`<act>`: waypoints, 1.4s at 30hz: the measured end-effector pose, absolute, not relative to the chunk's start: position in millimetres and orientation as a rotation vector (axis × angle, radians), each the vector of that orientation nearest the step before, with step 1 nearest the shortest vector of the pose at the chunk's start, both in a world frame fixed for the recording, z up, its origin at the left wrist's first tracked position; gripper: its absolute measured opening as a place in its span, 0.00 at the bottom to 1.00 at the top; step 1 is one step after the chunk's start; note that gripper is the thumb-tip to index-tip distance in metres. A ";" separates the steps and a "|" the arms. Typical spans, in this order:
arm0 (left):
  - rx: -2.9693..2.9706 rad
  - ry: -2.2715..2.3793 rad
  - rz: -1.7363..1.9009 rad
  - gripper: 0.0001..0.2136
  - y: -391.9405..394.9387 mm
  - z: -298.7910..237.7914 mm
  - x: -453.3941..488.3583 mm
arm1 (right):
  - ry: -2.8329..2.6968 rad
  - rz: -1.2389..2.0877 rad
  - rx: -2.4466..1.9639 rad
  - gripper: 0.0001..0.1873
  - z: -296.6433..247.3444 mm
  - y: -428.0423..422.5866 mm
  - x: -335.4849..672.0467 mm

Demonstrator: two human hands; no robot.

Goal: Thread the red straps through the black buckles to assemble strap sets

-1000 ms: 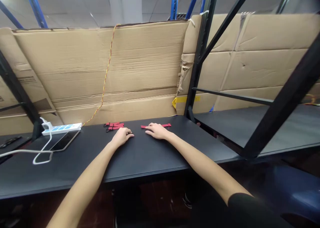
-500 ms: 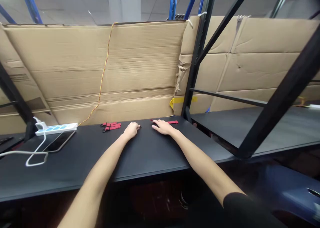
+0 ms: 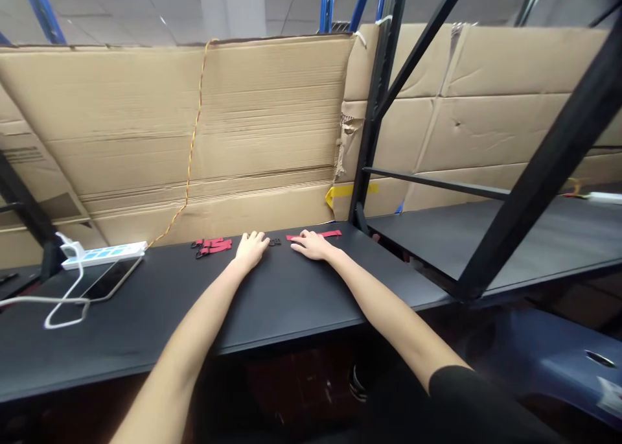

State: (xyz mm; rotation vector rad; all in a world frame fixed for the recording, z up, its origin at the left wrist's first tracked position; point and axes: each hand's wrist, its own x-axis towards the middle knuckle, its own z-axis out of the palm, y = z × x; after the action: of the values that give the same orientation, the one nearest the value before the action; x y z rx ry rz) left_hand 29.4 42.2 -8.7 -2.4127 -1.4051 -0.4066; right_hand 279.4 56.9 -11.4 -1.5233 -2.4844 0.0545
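Observation:
My left hand (image 3: 251, 250) rests on the dark tabletop with its fingers spread and nothing seen in them. Just to its right lies a small black buckle (image 3: 275, 242). My right hand (image 3: 311, 245) lies flat, fingers stretched out, over a red strap (image 3: 332, 234). That strap shows on both sides of the hand; its middle is covered. To the left of my left hand, several short red straps (image 3: 216, 246) with black buckles or rings at their left ends lie close together.
A white power strip (image 3: 107, 255) with a plug and white cable stands at the left, beside a flat dark tablet (image 3: 114, 279). Cardboard (image 3: 262, 126) walls the back of the table (image 3: 291, 301). A black metal post (image 3: 372, 126) rises at right.
My left hand has come off the black buckle, and its fingers have opened out; the buckle now shows on the table. The right hand stays on the strap. The view has shifted slightly.

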 end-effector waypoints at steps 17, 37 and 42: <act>-2.042 -1.996 -0.174 0.12 -10.4 2.3 -85.1 | -2.434 -0.115 -1.486 0.26 -9.2 49.9 272.8; -3.083 -1.530 -1.209 0.19 -32.1 2.9 -12.6 | -2.513 -0.042 -0.581 0.16 -15.1 -2.8 191.6; -2.927 -1.474 -1.119 0.16 -38.8 5.9 -8.3 | -2.515 0.049 -0.590 0.13 -14.3 -3.7 190.4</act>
State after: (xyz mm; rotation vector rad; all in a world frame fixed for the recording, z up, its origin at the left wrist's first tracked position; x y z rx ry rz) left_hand -8.3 -38.8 5.9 -2.9266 -1.4740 -1.1194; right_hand 190.4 -3.7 -14.3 -0.5904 -2.5149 0.0489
